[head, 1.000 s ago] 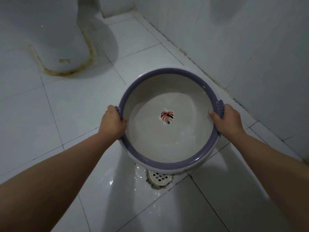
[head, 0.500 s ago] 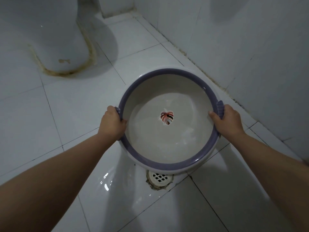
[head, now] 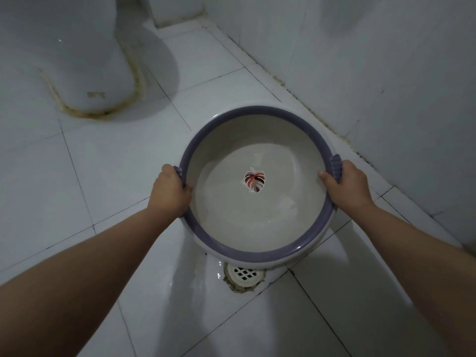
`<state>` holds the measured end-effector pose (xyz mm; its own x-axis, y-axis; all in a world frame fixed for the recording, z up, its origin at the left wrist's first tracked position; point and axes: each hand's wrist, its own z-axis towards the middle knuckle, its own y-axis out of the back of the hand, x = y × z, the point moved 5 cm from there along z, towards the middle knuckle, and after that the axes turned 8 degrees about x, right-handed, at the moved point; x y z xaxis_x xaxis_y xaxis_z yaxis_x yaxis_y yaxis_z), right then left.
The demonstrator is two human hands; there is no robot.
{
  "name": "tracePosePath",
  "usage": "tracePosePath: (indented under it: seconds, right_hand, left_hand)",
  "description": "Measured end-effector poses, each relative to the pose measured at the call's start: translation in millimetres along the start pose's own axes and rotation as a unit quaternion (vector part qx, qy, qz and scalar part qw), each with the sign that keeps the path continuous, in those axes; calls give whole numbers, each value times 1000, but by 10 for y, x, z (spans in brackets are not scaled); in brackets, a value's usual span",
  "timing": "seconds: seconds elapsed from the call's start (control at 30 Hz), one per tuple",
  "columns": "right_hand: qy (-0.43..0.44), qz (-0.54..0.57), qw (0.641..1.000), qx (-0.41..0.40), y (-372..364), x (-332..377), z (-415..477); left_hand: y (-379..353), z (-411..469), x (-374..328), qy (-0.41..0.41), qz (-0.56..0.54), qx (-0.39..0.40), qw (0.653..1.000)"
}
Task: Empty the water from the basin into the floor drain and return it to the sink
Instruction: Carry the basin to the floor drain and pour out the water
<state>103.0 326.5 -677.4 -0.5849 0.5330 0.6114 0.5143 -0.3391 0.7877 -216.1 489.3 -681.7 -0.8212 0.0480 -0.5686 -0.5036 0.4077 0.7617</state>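
Note:
A round white basin [head: 257, 243] with a purple rim and a red leaf picture on its bottom hangs above the tiled floor, tipped toward me. My left hand [head: 170, 193] grips its left handle and my right hand [head: 345, 186] grips its right handle. A little shallow water lies in the near part of the basin. The white floor drain [head: 244, 274] with its grid cover sits just below the basin's near rim, and the far part of it is hidden by the basin. The sink is out of view.
A white toilet base [head: 85, 60] with a stained seal stands at the far left. A tiled wall [head: 373, 73] runs close along the right. The floor tiles [head: 180, 292] around the drain are wet and shiny.
The basin has stayed almost still over the drain, with both hands holding it. The wet sheen on the floor left of the drain has faded.

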Motion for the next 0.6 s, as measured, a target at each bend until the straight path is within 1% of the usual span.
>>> tracePosePath:
  seconds: [0.6]
  right_hand:
    - [-17, 0, 1000, 9, 0, 11, -18]
  left_hand:
    - [4, -26, -3, 7, -6, -6, 1000]
